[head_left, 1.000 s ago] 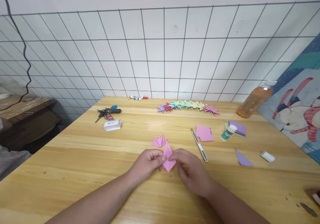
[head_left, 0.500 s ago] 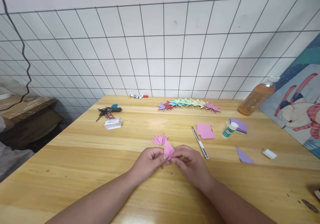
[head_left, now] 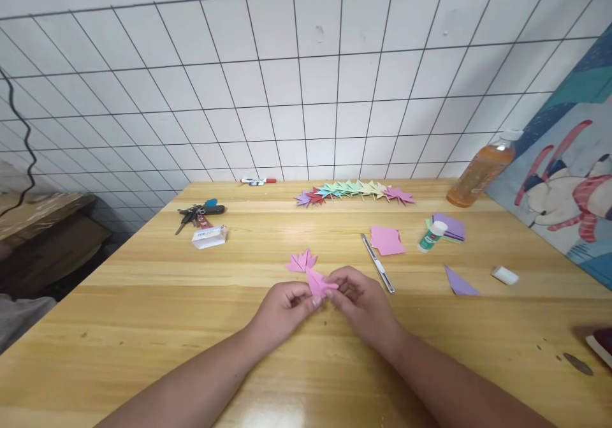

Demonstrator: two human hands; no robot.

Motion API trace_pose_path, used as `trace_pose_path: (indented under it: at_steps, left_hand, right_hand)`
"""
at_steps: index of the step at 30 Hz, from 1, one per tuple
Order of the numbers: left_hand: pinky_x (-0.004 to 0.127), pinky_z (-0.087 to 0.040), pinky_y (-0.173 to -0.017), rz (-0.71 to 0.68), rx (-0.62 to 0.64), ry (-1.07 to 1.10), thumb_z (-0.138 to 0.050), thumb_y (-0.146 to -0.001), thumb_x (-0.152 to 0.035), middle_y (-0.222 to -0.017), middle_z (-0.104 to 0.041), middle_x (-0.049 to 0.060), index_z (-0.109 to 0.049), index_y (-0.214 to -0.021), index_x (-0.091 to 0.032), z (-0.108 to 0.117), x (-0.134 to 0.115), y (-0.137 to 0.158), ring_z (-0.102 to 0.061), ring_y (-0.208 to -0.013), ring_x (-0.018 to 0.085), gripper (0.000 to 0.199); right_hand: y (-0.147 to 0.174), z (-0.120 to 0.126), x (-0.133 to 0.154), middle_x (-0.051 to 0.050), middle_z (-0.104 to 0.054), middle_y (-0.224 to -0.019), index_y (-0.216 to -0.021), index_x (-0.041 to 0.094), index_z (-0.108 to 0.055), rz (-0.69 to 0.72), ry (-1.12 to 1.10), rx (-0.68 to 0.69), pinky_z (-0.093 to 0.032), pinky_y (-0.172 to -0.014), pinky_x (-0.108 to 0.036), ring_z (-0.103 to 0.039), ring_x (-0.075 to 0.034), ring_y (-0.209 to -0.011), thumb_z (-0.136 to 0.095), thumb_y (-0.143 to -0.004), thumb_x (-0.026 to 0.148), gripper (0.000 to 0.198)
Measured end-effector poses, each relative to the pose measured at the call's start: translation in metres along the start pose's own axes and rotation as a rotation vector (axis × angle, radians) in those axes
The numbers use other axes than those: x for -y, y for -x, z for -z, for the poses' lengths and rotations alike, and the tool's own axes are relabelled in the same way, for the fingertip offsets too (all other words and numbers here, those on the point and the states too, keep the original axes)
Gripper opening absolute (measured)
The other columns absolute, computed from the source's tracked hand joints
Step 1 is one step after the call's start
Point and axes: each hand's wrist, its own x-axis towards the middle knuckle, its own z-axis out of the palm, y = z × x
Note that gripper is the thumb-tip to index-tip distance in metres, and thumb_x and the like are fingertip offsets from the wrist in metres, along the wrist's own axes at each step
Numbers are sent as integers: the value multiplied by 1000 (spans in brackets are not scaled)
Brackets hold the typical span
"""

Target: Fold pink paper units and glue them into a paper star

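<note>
Between my two hands is a small folded piece of pink paper (head_left: 316, 282), held just above the wooden table. My left hand (head_left: 283, 310) pinches its lower left part between thumb and fingers. At its right side, the thumb and fingertips of my right hand (head_left: 361, 303) grip a narrow pointed end. Directly behind it on the table lies a pink origami piece (head_left: 301, 261) with several points. A utility knife (head_left: 377, 263) and pink paper squares (head_left: 387, 240) are to the right of my hands.
A row of colourful folded pieces (head_left: 354, 190) lies by the wall. A glue stick (head_left: 433, 236), paper stack (head_left: 452, 226), purple triangle (head_left: 460, 281), eraser (head_left: 505, 275) and bottle (head_left: 482, 171) are at right. Keys (head_left: 194, 215), a small white box (head_left: 209, 236) and a marker (head_left: 258, 181) stand left.
The pink paper has tilted, and its narrow end now points right in my right hand's fingers. The whole view has shifted slightly.
</note>
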Motion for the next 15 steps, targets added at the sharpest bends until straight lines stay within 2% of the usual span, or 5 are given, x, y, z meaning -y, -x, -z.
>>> trace_pose_path:
  at_steps: [2,4,8,15]
  left_hand:
    - [21,-37,-55,-20,1,16,-59,-75,-42,-61,-59,1,-65,-71,-12,0,-4,1,-48,-56,11,31]
    - [21,-37,-54,-28,-1,15,-58,-76,-41,-59,-58,1,-65,-72,-12,0,-5,1,-47,-55,10,30]
    - [21,-40,-59,-37,-16,-50,-57,-78,-37,-67,-63,3,-66,-77,-12,2,0,1,-52,-61,12,27]
    - [22,-41,-62,-76,-32,-165,-54,-80,-35,-71,-64,4,-65,-74,-12,3,5,1,-55,-66,14,26]
  right_hand:
    - [-1,-1,-1,-2,-62,-82,-108,23,-51,-66,-105,9,-46,-58,-24,-59,-13,-69,-61,-74,26,36]
    - [-2,-2,-1,-3,-63,-88,-113,22,-49,-148,-164,49,-46,-57,-24,-60,-13,-70,-64,-70,27,46]
    - [-5,0,0,-3,-64,-76,-84,15,-62,-289,-196,123,-44,-53,-22,-59,-13,-66,-65,-68,33,24]
    - [-8,0,-3,1,-59,-62,-64,15,-59,-293,-229,79,-42,-51,-20,-53,-10,-57,-69,-62,33,21]
